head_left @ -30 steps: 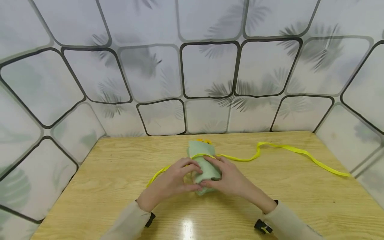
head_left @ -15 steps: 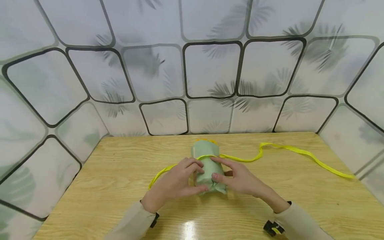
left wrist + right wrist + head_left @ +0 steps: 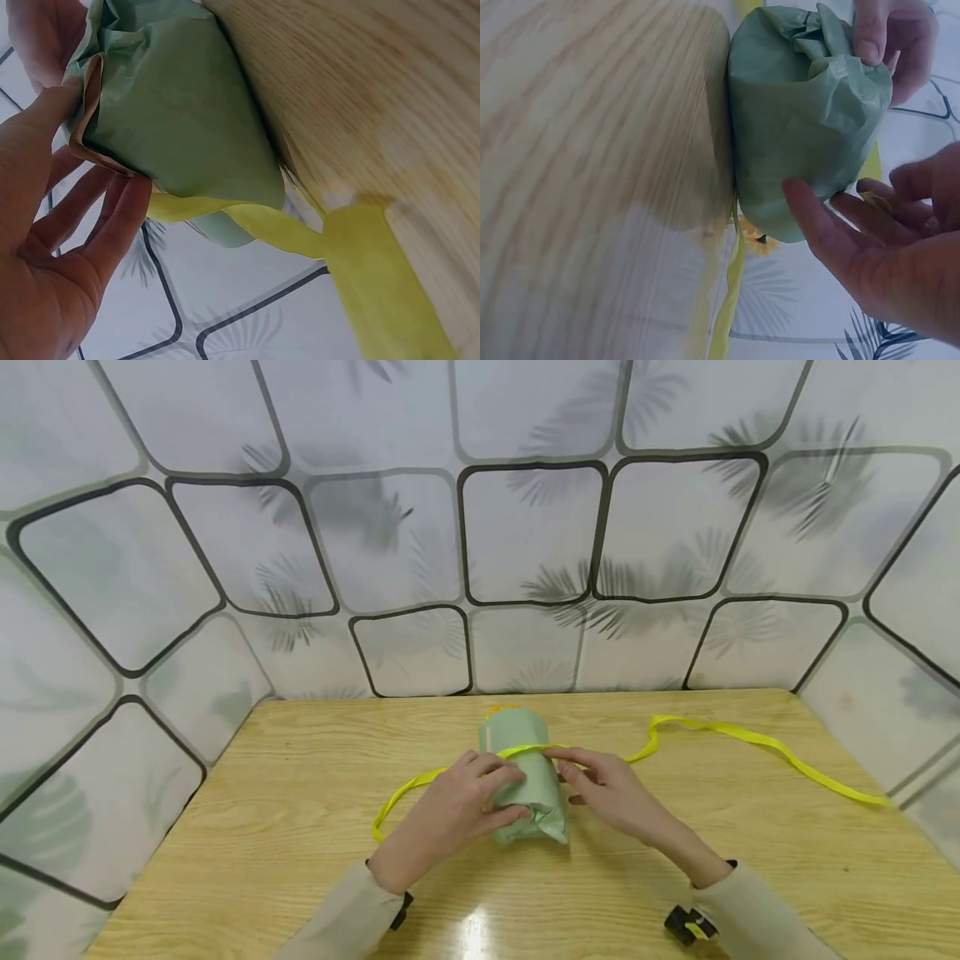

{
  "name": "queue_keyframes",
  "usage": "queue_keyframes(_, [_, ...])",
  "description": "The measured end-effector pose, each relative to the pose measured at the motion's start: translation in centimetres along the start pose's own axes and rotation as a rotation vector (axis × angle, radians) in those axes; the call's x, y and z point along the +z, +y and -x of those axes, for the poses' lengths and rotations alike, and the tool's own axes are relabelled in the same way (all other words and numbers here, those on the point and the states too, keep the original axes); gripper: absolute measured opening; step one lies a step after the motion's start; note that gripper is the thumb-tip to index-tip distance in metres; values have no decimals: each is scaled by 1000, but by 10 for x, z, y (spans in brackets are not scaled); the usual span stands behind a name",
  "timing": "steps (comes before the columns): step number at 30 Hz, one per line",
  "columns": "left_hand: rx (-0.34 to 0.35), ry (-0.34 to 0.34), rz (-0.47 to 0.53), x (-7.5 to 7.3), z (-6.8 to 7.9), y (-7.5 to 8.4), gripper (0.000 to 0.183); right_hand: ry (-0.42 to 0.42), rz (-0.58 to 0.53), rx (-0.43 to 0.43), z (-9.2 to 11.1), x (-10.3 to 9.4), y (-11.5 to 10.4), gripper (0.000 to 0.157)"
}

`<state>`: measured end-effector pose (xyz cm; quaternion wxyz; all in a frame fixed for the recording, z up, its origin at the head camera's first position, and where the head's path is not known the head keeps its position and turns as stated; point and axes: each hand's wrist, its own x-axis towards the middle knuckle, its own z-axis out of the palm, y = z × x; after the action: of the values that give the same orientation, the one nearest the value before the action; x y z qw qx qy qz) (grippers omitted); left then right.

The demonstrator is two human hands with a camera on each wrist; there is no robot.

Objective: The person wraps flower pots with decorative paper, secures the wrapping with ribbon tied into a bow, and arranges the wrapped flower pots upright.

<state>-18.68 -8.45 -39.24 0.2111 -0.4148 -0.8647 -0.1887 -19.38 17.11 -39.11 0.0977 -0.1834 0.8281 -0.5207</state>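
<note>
A bundle wrapped in pale green paper (image 3: 534,777) lies on the table, with orange flowers (image 3: 759,241) at its far end. Across its top runs a yellow ribbon (image 3: 405,789), which trails away on both sides. My left hand (image 3: 461,802) holds the bundle from the left, fingers over the top and thumb at the near end. In the left wrist view, its fingertips are at the folded paper edge (image 3: 91,112), brown inside. On the other side, my right hand (image 3: 611,793) has its index fingertip at the ribbon where it leaves the bundle; its fingers are loosely spread.
The wooden table (image 3: 300,777) meets a patterned cloth backdrop (image 3: 405,552) at the back and sides. The ribbon's long right tail (image 3: 757,741) stretches over the table to its right edge. Light glares on the near table surface.
My right hand has slid off the bundle's top to its right side, up to the ribbon. My left hand has shifted right over the bundle, whose crumpled near end now shows more.
</note>
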Motion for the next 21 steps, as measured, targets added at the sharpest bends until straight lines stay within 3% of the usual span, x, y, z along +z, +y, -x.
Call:
queue_keyframes(7, [-4, -20, -13, -1, 0, 1, 29, 136, 23, -21, 1, -6, 4, 32])
queue_keyframes(21, [-12, -27, -10, -3, 0, 1, 29, 241, 22, 58, 13, -29, 11, 18])
